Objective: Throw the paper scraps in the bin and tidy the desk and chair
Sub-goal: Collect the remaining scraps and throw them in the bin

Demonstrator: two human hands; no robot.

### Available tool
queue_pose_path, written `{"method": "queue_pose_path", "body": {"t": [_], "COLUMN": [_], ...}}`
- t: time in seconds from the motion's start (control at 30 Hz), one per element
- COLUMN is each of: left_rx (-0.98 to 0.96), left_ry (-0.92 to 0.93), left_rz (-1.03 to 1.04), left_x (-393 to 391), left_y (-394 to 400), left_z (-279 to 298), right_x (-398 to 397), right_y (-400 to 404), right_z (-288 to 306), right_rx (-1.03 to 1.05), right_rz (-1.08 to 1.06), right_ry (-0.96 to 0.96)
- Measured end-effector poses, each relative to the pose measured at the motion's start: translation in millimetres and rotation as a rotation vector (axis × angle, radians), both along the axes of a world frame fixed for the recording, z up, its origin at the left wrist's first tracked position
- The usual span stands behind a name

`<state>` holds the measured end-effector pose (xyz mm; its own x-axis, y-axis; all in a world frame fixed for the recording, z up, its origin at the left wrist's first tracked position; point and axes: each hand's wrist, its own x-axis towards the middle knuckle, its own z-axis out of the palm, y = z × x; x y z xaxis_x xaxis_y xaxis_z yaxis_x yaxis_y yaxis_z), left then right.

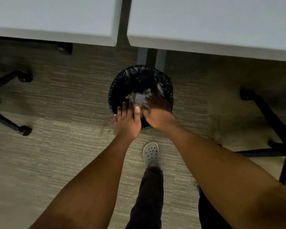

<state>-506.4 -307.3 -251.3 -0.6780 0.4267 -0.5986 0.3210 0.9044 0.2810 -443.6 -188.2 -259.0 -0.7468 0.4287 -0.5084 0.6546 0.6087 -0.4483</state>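
Observation:
A round bin (165,83) lined with a black bag stands on the carpet just in front of the desks. White paper scraps (139,99) show over its opening, between and just beyond my fingers. My left hand (126,123) hovers over the bin's near rim with fingers spread. My right hand (157,113) is over the bin beside it, blurred by motion, its fingers touching the scraps. Whether the scraps are still held or falling is unclear.
Two white desks (56,19) (213,22) run across the top, with a gap and grey legs (142,55) behind the bin. Black chair bases with castors sit at left (23,130) and right (271,116). My foot in a grey clog (151,153) stands near the bin.

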Motion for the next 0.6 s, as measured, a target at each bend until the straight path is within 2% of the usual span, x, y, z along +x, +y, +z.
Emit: {"method": "queue_pose_path", "body": {"t": [0.1, 0.3, 0.47, 0.6], "left_rx": [0.036, 0.039, 0.097, 0.104], "left_ry": [-0.035, -0.031, -0.080, -0.096], "left_rz": [-0.042, -0.194, -0.241, -0.479], "left_x": [19.3, 64.0, 113.0, 162.1], "left_y": [7.5, 31.0, 70.8, 110.5], "left_z": [25.5, 79.7, 128.4, 167.0], "right_x": [24.7, 89.4, 151.4, 205.0], "right_y": [2.4, 22.3, 53.5, 82.9], "right_z": [30.4, 93.5, 143.7, 179.4], "right_rx": [-0.087, -0.069, -0.077, -0.081], "right_rz": [-0.074, -0.225, -0.410, -0.534], "right_ry": [-0.016, 0.021, 0.093, 0.095]}}
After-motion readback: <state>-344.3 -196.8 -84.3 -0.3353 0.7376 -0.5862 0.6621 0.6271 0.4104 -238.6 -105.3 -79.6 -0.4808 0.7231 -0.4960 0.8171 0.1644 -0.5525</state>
